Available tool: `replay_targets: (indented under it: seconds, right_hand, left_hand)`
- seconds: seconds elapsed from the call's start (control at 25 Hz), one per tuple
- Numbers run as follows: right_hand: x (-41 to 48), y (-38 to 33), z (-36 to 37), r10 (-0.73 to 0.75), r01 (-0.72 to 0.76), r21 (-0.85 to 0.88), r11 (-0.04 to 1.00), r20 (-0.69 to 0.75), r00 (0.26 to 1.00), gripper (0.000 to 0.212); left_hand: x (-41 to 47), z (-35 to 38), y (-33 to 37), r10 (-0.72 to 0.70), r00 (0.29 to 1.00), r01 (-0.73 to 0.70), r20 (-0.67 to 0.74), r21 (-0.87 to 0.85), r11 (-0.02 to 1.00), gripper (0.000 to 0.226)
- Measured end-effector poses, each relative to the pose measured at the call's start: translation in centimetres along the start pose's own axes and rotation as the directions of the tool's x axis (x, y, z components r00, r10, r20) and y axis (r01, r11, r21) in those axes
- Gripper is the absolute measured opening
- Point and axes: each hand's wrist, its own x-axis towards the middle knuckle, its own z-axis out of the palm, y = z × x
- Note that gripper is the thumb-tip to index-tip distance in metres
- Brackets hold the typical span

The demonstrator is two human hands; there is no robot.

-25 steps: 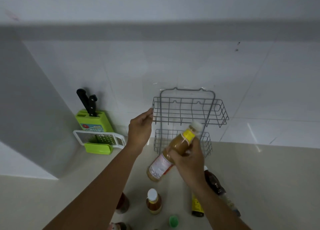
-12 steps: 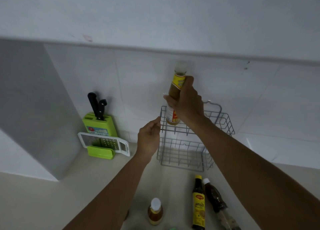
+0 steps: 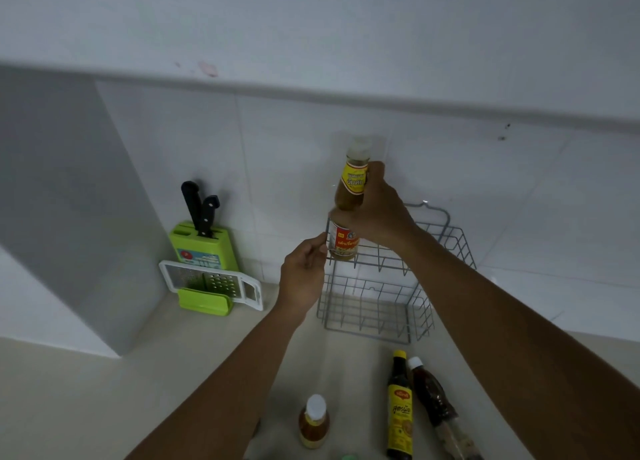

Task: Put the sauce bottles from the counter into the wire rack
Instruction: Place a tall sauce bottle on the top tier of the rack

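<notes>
A grey two-tier wire rack [image 3: 391, 307] stands against the tiled wall. My right hand [image 3: 377, 210] grips a tall brown sauce bottle [image 3: 349, 196] with a yellow neck label, held upright with its base inside the left end of the upper tier. My left hand [image 3: 304, 272] pinches the upper tier's left front corner wire. On the counter in front stand a small orange bottle with a white cap [image 3: 313, 421] and a dark bottle with a yellow label [image 3: 399, 407]. A dark brown bottle [image 3: 433, 400] lies beside it.
A green knife block with two black-handled knives [image 3: 202, 238] and a white grater [image 3: 211, 281] on a green stand sit left of the rack. A grey wall panel [image 3: 62, 200] closes off the left side. A green cap [image 3: 348, 457] shows at the bottom edge.
My right hand lifted the brown bottle from in front of the rack, turned it upright and lowered its base into the upper tier. My left hand stayed on the rack's left corner.
</notes>
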Motion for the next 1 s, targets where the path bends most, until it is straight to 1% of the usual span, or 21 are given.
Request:
replay_targets:
  seconds: [0.04, 0.08, 0.12, 0.2, 0.32, 0.56, 0.72, 0.8, 0.88, 0.92, 0.96, 1.0]
  right_hand:
    - [0.1, 0.1, -0.5, 0.002, -0.005, 0.040, 0.999, 0.075, 0.997, 0.071]
    - [0.1, 0.2, -0.9, 0.003, -0.009, 0.051, 0.999, 0.117, 0.993, 0.065]
    - [0.1, 0.3, -1.1, 0.000, -0.006, 0.049, 0.999, 0.124, 0.992, 0.062]
    - [0.1, 0.1, -1.0, -0.015, 0.009, 0.058, 0.998, 0.091, 0.996, 0.060]
    - [0.2, 0.1, -0.6, -0.026, 0.023, 0.060, 0.998, 0.041, 0.999, 0.064]
    - [-0.6, 0.3, -0.1, -0.035, 0.034, 0.023, 0.999, 0.031, 0.999, 0.070]
    - [-1.0, 0.4, 0.1, -0.031, 0.030, 0.049, 0.998, 0.019, 0.999, 0.068]
    - [-1.2, 0.6, -0.2, -0.006, 0.002, 0.086, 0.996, 0.048, 0.999, 0.072]
    - [-1.8, 1.0, -1.1, 0.025, -0.036, 0.109, 0.993, 0.093, 0.995, 0.087]
    - [-2.3, 1.5, -1.7, 0.042, -0.052, 0.104, 0.993, 0.097, 0.994, 0.095]
    - [-3.1, 2.1, -2.4, 0.057, -0.065, 0.099, 0.993, 0.080, 0.995, 0.098]
    - [-4.0, 2.7, -3.0, 0.068, -0.072, 0.103, 0.992, 0.042, 0.997, 0.095]
  left_hand:
    - [0.0, 0.0, 0.1, -0.003, 1.000, 0.003, -0.003, 0.000, 1.000, 0.033]
    - [-0.1, 0.0, 0.1, -0.004, 1.000, 0.004, -0.005, -0.006, 1.000, 0.033]
    - [-0.2, 0.0, 0.1, -0.005, 1.000, 0.005, -0.006, -0.012, 1.000, 0.032]
    - [-0.3, 0.0, 0.2, -0.004, 1.000, 0.004, -0.008, -0.020, 1.000, 0.032]
    - [-0.3, -0.1, 0.5, 0.004, 1.000, -0.004, 0.002, -0.008, 1.000, 0.033]
    - [-0.5, 0.0, 0.7, -0.027, 1.000, 0.027, 0.002, 0.022, 0.999, 0.033]
    - [-0.8, -0.1, 1.0, -0.040, 0.999, 0.040, 0.006, 0.037, 0.999, 0.035]
    - [-1.1, -0.3, 1.2, -0.101, 0.995, 0.100, 0.009, 0.054, 0.994, 0.040]
    - [-2.1, -0.5, 1.7, -0.209, 0.977, 0.203, 0.028, 0.144, 0.969, 0.048]
    - [-2.8, -0.5, 2.0, -0.276, 0.959, 0.257, 0.068, 0.207, 0.944, 0.053]
    - [-3.6, -0.2, 2.4, -0.337, 0.932, 0.291, 0.133, 0.279, 0.915, 0.056]
    - [-4.3, 0.2, 2.8, -0.374, 0.905, 0.286, 0.203, 0.361, 0.888, 0.057]
